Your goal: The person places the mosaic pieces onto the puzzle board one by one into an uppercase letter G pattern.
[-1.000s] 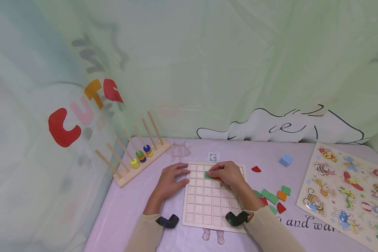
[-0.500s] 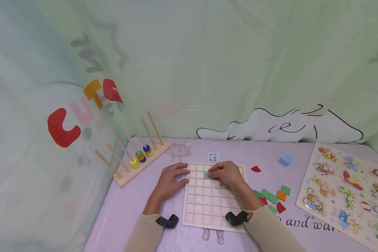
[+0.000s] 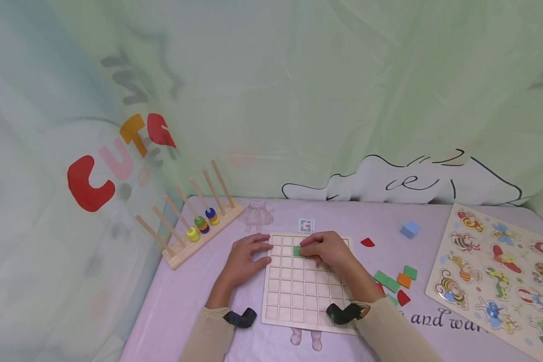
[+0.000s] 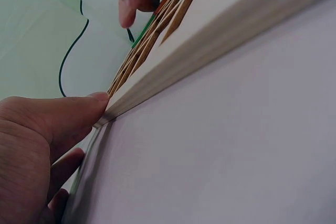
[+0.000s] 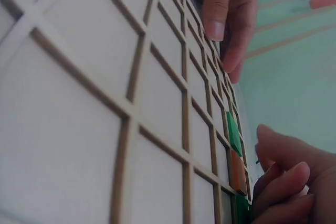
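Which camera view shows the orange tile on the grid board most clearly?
The right wrist view: the orange tile shows uncovered between two green tiles. In the head view, the right hand mostly covers it; the left wrist view shows only a thin edge.

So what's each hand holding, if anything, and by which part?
The left hand only touches the grid board at its left edge; whether the right hand pinches anything is unclear.
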`<action>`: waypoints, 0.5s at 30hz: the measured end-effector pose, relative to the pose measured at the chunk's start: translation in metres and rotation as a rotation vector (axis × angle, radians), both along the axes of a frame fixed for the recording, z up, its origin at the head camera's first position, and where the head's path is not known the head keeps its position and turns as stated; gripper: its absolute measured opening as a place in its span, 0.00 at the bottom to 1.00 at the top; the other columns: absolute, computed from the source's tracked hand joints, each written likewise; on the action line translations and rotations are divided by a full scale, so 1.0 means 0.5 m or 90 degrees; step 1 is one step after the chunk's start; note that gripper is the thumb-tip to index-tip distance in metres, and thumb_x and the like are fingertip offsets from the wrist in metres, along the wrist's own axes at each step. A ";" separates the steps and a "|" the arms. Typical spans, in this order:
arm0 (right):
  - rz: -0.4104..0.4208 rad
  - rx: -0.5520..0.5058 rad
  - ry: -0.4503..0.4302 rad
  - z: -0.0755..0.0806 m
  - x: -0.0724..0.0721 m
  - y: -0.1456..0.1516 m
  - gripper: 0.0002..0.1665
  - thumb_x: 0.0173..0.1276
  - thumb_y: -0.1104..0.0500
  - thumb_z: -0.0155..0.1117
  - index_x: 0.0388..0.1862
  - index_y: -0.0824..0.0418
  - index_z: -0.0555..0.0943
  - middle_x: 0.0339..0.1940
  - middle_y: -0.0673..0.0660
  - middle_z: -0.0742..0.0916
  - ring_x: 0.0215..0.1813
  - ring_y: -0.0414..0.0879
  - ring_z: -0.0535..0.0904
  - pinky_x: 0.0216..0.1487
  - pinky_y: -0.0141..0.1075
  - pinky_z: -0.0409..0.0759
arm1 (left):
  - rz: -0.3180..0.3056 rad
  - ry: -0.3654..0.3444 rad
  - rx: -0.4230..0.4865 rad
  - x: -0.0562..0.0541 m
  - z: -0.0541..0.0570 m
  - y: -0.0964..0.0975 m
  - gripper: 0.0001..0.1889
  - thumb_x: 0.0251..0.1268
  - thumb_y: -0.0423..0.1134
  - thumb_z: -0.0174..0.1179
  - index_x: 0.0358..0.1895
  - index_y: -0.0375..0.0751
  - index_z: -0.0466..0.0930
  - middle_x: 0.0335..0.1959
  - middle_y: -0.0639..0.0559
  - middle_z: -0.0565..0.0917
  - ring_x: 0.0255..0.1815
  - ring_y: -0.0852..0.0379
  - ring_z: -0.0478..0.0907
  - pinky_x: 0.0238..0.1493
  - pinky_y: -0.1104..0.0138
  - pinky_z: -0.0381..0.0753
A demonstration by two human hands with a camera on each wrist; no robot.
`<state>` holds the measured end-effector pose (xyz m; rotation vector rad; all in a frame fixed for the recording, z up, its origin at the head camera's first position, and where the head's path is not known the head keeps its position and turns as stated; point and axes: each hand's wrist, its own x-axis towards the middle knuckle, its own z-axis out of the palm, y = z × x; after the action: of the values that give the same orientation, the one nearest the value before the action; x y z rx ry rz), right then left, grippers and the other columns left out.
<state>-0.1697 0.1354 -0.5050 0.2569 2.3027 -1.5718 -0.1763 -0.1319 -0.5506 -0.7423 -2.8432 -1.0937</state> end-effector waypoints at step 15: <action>0.021 0.003 0.011 0.057 0.033 0.111 0.19 0.69 0.51 0.71 0.52 0.61 0.86 0.32 0.52 0.81 0.27 0.47 0.67 0.30 0.36 0.68 | 0.005 0.011 -0.002 -0.001 -0.006 0.001 0.17 0.63 0.45 0.70 0.55 0.51 0.87 0.68 0.55 0.80 0.74 0.50 0.71 0.74 0.45 0.63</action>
<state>-0.1534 0.1910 -0.4765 0.2051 2.3127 -1.5585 -0.1768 -0.1315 -0.5537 -0.7371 -2.8317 -1.0759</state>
